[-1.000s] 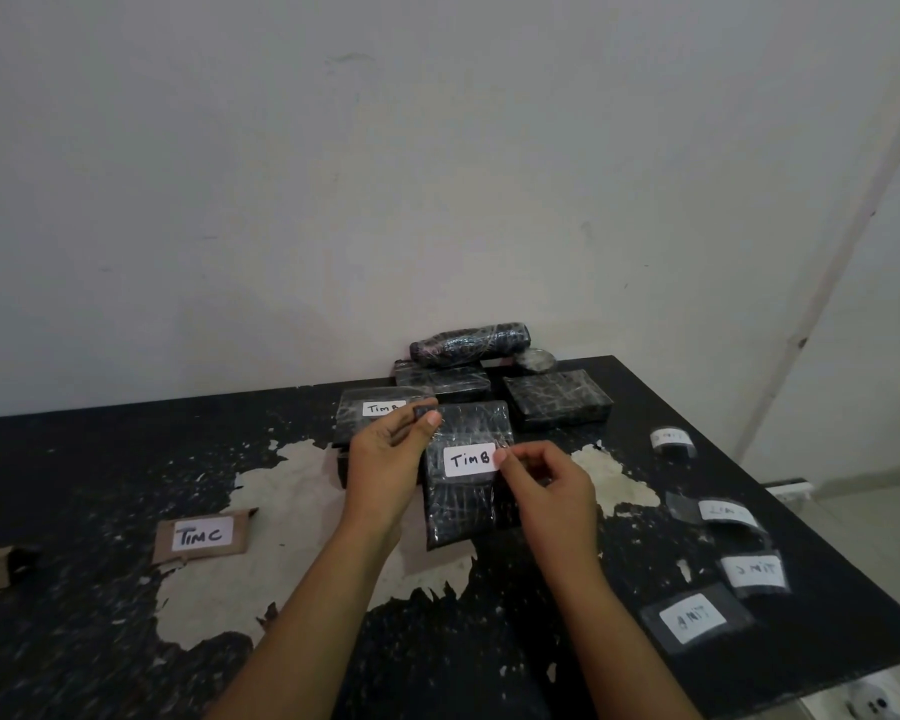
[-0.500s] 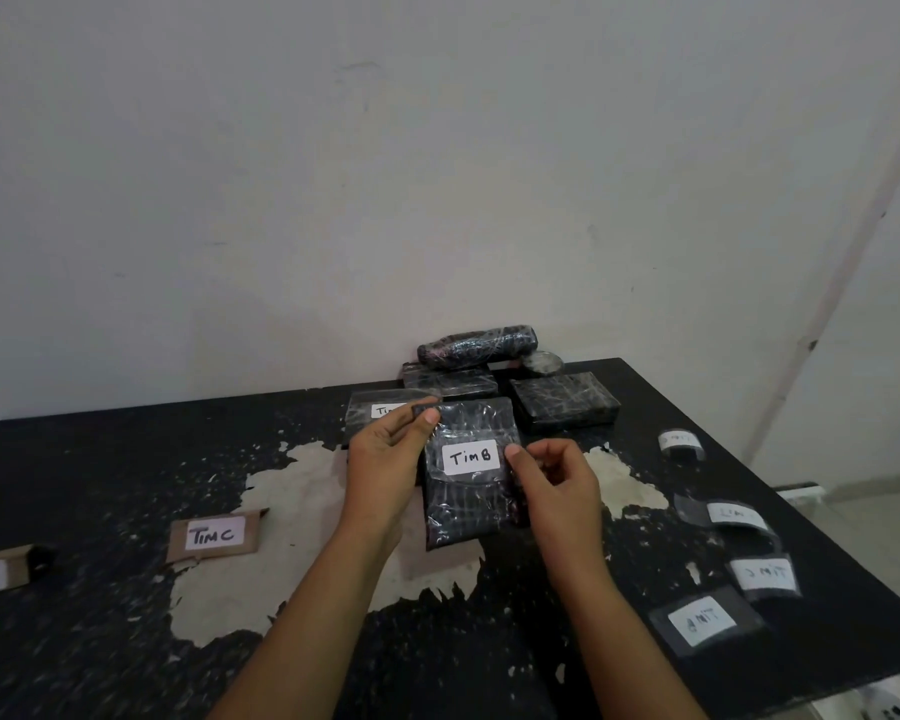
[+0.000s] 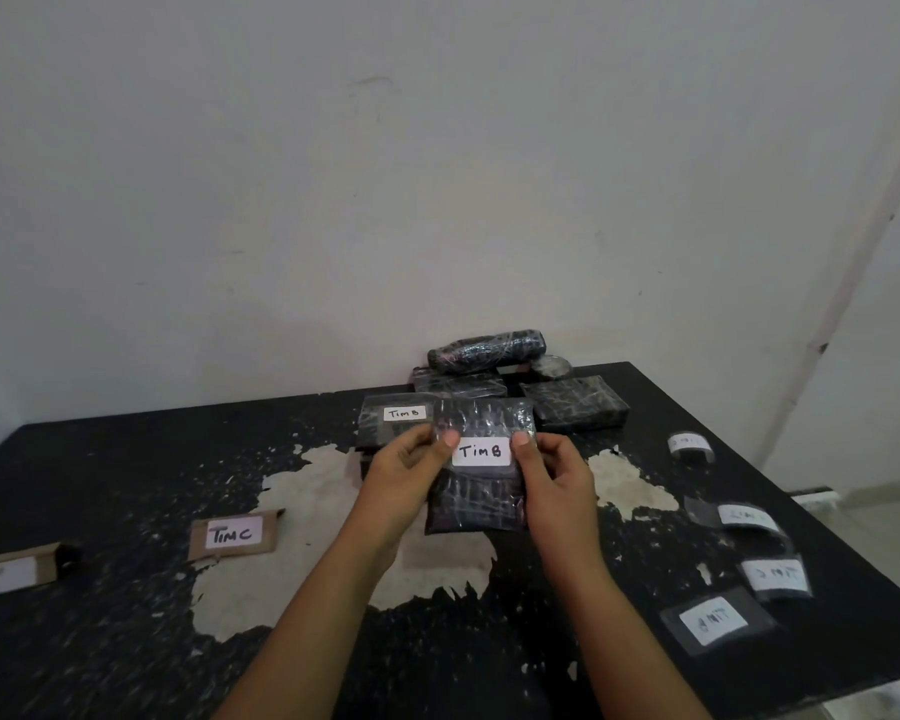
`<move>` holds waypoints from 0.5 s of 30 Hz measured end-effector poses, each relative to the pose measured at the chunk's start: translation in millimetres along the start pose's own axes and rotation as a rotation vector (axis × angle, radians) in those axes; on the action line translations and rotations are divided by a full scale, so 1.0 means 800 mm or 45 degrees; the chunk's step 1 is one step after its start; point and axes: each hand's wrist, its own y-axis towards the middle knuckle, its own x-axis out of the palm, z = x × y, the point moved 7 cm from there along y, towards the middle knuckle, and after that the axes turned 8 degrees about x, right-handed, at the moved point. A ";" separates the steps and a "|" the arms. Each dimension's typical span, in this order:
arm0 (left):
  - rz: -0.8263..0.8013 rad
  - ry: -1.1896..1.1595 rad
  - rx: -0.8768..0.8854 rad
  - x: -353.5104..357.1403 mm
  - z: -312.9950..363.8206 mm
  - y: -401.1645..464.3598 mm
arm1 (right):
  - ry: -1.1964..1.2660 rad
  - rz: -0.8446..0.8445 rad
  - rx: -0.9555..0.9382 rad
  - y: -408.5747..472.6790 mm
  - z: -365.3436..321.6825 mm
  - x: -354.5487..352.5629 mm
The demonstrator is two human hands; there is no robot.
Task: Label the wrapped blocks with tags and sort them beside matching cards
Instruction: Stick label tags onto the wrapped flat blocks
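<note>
Two hands are on one wrapped block (image 3: 481,462), held lifted and tilted toward the person above the middle of the desk (image 3: 126,485); the left hand (image 3: 404,480) grips its left edge, thumb on the front face, and the right hand (image 3: 554,483) grips its right edge likewise, the thumbs flanking a white tag (image 3: 481,452) that reads "TIM B"; my judgement is that the thumbs sit there to press the tag's clear tape flat and to keep the writing in view; a second block (image 3: 393,423), also tagged "TIM B", lies just behind on the desk, and that looks the likely place for the held one; untagged wrapped blocks (image 3: 575,405) and a wrapped roll (image 3: 489,350) are piled at the far edge against the wall; a brown card (image 3: 234,535) marked "TIM C" lies toward the near left, and another card (image 3: 11,569) sits at the left edge, its writing too faint to read; four loose tags (image 3: 715,621) on clear tape run along the right edge, lettering turned away from the person; nothing stands between the held block and its tagged twin; the unsorted pile close behind could be knocked.
</note>
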 end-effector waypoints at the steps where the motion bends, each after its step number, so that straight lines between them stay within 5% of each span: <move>1: -0.032 0.017 -0.021 -0.001 -0.003 -0.003 | -0.002 0.011 0.006 0.000 0.002 0.000; 15: -0.168 0.034 -0.054 -0.039 -0.035 -0.029 | -0.172 -0.012 0.095 -0.008 0.030 0.018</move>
